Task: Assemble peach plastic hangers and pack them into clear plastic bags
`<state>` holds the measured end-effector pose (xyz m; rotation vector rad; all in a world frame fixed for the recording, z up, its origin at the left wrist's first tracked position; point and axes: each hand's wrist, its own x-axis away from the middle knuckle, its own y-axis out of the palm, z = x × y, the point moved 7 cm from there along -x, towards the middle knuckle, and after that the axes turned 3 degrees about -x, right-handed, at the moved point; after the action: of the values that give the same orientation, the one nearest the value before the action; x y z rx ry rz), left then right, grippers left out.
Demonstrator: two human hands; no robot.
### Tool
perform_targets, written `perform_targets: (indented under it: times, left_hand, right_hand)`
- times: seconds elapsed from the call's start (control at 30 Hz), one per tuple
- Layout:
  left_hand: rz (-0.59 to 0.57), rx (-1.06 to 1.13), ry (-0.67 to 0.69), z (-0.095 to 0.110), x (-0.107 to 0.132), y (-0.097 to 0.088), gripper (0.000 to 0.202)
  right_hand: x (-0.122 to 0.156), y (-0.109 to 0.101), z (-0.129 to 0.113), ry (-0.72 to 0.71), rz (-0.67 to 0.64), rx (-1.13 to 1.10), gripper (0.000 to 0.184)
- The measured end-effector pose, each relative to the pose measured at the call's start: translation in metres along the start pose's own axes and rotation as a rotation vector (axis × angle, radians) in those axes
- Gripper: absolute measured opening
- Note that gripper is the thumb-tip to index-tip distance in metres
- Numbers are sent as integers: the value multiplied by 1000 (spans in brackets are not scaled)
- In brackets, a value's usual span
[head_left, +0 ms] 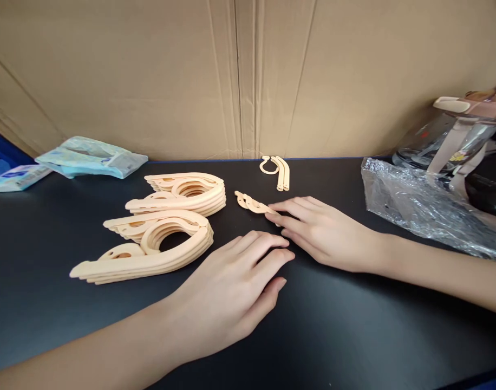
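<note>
My left hand point(232, 287) lies palm down on the black table point(49, 227), fingers stretched out and holding nothing, just right of a stack of beige plastic hanger parts point(150, 249). My right hand point(321, 233) also lies flat with fingers extended; its fingertips touch the end of a small beige plastic piece point(250, 202). A second stack of hanger parts point(183, 192) sits behind the first. A beige hook piece point(277, 170) lies farther back near the cardboard wall.
A cardboard wall point(248, 76) closes the back of the table. Blue-green packets point(91, 157) lie at the back left. Crumpled clear plastic wrap point(426, 208) and a glass-and-beige appliance point(455, 135) stand at the right.
</note>
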<state>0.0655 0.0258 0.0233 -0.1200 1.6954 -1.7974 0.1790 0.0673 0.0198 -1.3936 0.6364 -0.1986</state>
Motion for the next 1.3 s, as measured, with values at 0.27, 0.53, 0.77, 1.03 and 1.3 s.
perform_targets:
  times: [0.27,0.53,0.77,1.03,1.3]
  left_hand:
    - [124,-164,-116,-5,0,-8,23]
    - [109,-142,-112,-5,1,-7,20]
    - [67,-78,-57,-2,1,-3,19]
    - [64,-84,-87,-6,3,-2,20]
    - [62,-80,-103,-6,2,-4,23]
  right_hand:
    - [48,-19,-29,83,-21,-7,36]
    - [37,-28,-19,56,50,43,38]
    - [-5,-28,47,219,17,220,43]
    - [-52,23,112,388,-106,115,55]
    - [-30,24,91,293,-131,-57,52]
